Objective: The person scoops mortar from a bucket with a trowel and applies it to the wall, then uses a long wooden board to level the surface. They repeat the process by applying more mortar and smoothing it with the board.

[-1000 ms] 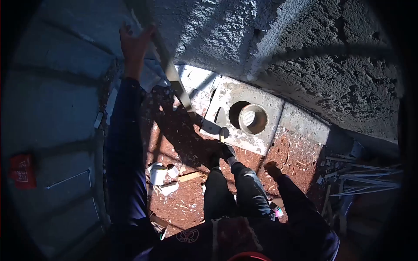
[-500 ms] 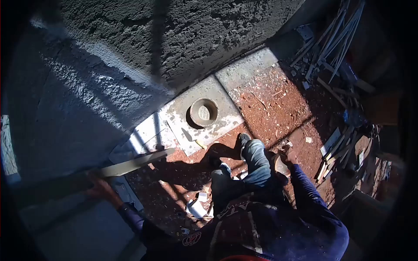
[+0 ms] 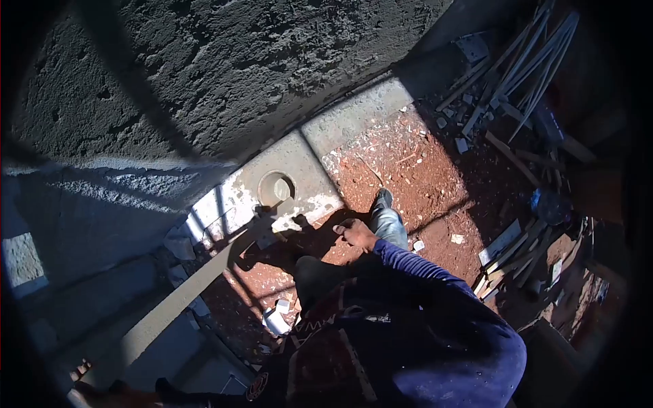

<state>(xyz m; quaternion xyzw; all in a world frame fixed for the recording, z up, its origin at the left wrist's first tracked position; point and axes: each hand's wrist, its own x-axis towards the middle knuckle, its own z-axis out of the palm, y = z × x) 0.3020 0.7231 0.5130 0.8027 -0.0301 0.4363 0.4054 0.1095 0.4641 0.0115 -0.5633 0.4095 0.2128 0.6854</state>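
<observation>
A long, pale, mortar-smeared straightedge (image 3: 180, 296) slants from the lower left up to a round bucket (image 3: 265, 182), and its far end overlaps the bucket's near rim. At the straightedge's lower end is my left hand (image 3: 102, 389), in deep shade, with its fingertips curled over the edge. My right hand (image 3: 358, 235) is in front of my body, fingers loosely bent and apart, with nothing visible in it. It is to the right of the straightedge's far end, not touching it. The trowel beside the bucket is mostly hidden behind the straightedge.
A rough, freshly plastered wall (image 3: 286, 61) rises beyond a concrete ledge (image 3: 347, 126). Red soil (image 3: 415, 163) with rubble covers the ground. Wooden offcuts (image 3: 520, 255) and thin strips (image 3: 544, 61) are piled at the right. White broken pieces (image 3: 277, 319) lie near my legs.
My left hand has moved down and back with the straightedge, which now slants more steeply. My right hand has come left and forward, away from a round tan object. The view has shifted.
</observation>
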